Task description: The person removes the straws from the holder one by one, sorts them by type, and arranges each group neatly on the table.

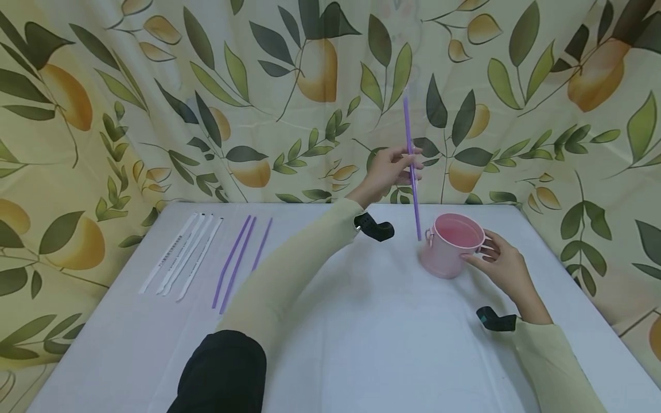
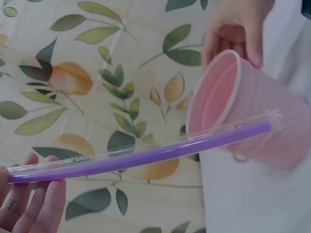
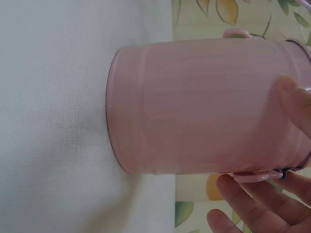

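Note:
A purple drinking straw in a clear wrapper is pinched between the thumb and fingers of my left hand. It stands nearly upright, its lower end just left of the rim of a pink bucket. In the left wrist view the straw crosses in front of the bucket. My right hand holds the bucket at its right side. The right wrist view shows the thumb near the rim and the fingers around the small side ear. The bucket's bottom is hidden from the head view.
Further left on the white-covered table lie several slim white wrapped sticks. Beside them are 3 more purple straws, one partly hidden by the left sleeve. A curtain with a fruit and leaf pattern hangs behind the table.

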`<state>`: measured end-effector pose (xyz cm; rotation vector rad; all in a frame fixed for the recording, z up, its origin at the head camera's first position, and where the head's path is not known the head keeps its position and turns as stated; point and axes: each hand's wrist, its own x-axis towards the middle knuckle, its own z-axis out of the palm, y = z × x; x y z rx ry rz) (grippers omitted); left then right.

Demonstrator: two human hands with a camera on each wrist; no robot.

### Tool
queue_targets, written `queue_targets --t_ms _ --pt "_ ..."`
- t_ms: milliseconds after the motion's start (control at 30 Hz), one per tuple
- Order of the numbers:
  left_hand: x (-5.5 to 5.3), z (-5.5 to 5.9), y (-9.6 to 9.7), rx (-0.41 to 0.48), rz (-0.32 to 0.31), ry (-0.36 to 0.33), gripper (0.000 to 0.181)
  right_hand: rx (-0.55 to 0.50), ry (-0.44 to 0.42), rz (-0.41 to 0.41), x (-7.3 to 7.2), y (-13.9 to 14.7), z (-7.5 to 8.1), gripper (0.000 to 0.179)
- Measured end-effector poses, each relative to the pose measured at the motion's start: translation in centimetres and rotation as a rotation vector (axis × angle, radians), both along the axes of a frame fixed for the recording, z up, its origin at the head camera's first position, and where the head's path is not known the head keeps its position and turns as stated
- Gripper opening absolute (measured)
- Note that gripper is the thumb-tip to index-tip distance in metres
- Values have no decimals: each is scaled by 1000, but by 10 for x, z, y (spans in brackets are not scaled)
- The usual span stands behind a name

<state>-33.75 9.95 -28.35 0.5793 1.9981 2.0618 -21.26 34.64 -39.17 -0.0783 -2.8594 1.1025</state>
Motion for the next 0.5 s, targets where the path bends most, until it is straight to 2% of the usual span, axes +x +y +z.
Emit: queue_targets --t_ms 233,500 --pt "3 -27 -30 -107 36 -25 30 3 -9 -4 -1 0 -3 89" --pt "15 -49 -70 -242 51 -90 30 13 0 1 -2 0 -2 88"
